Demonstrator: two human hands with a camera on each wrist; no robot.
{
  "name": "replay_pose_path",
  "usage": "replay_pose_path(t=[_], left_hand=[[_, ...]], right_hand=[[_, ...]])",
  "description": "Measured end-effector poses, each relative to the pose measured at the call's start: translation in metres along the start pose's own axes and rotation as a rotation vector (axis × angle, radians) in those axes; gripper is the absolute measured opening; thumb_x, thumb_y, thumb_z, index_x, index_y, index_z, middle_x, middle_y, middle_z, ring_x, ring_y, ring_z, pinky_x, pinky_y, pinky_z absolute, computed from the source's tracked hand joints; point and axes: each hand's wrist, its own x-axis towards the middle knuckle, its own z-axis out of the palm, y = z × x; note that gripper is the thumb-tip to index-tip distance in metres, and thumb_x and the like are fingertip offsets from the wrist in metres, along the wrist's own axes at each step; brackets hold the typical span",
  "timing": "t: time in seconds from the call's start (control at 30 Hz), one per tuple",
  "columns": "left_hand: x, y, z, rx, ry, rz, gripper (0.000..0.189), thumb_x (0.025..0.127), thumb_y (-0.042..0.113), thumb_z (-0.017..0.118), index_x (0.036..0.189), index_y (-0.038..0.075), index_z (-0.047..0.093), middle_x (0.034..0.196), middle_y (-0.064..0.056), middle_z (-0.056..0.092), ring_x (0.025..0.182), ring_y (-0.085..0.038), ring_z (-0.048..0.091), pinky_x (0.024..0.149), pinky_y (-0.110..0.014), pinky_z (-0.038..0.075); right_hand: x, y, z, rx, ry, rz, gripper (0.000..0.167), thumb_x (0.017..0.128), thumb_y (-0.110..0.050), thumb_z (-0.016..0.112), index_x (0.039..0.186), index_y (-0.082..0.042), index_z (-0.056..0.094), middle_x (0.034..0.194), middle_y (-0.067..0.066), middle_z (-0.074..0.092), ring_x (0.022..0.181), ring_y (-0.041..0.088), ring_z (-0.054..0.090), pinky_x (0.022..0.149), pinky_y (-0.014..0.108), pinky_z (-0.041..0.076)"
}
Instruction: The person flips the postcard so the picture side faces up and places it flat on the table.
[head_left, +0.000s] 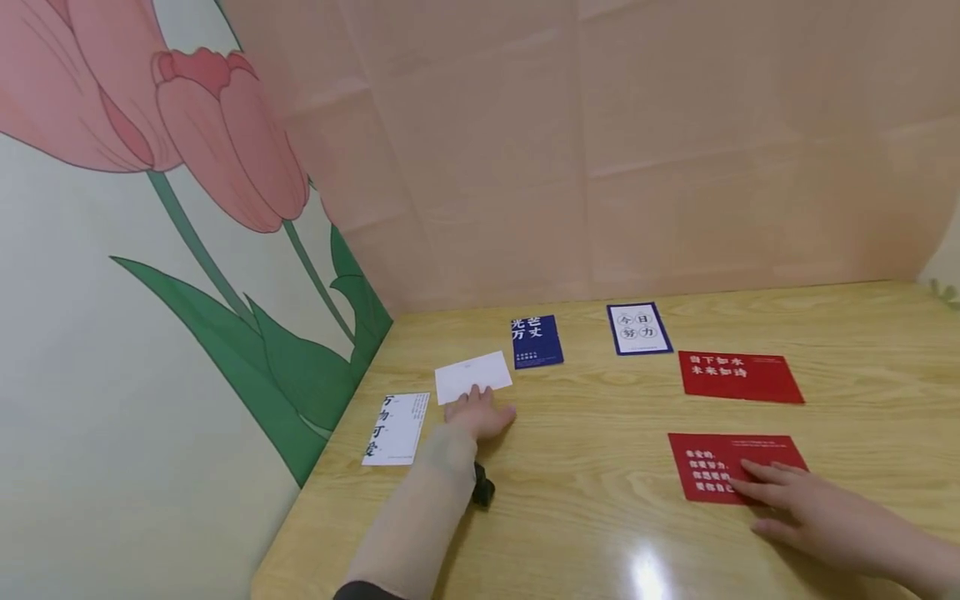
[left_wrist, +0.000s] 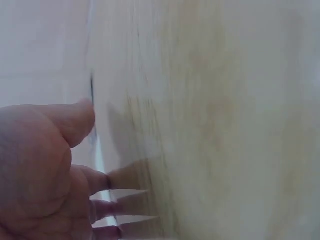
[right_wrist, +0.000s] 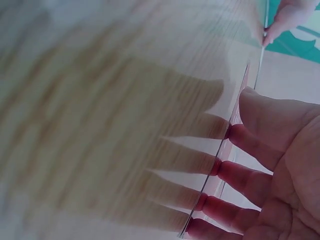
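My left hand [head_left: 477,414] reaches forward with its fingertips on the near edge of a blank white card [head_left: 472,375]. In the left wrist view its thumb and fingers [left_wrist: 98,180] are extended toward the wooden surface. My right hand [head_left: 813,508] lays its spread fingers over the right part of the nearer red card [head_left: 705,475], which bears white Chinese characters. Seen from the right wrist, the fingertips [right_wrist: 200,202] meet the card's thin edge on the table. Both cards lie flat.
A white card with black characters [head_left: 397,429] lies left of my left hand. Farther back are a dark blue card [head_left: 537,350], a blue-bordered white card [head_left: 641,333] and another red card [head_left: 738,383]. The wooden table [head_left: 585,442] meets a tulip-painted wall [head_left: 300,350] at left and a pinkish backdrop [head_left: 600,208] behind.
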Motion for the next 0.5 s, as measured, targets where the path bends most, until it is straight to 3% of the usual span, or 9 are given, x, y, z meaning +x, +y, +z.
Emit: replay_pose_path(t=[0.17, 0.5], left_hand=[[-0.018, 0.001, 0.005, 0.008, -0.027, 0.026, 0.079, 0.092, 0.063, 0.044, 0.150, 0.010, 0.033, 0.157, -0.014, 0.024, 0.143, -0.035, 0.020, 0.113, -0.057, 0.010], [-0.053, 0.004, 0.014, 0.101, -0.021, 0.116, 0.076, 0.091, 0.063, 0.045, 0.147, 0.011, 0.040, 0.151, -0.014, 0.034, 0.138, -0.037, 0.029, 0.109, -0.060, 0.018]], right_hand=[[-0.002, 0.006, 0.004, 0.005, 0.001, 0.013, 0.066, 0.078, -0.050, 0.071, 0.129, -0.010, 0.061, 0.133, 0.020, 0.053, 0.115, 0.043, 0.049, 0.079, 0.061, 0.048], [-0.008, 0.030, 0.001, -0.021, 0.004, 0.091, 0.059, 0.081, -0.047, 0.069, 0.124, -0.008, 0.065, 0.128, 0.023, 0.056, 0.107, 0.039, 0.053, 0.077, 0.059, 0.049]])
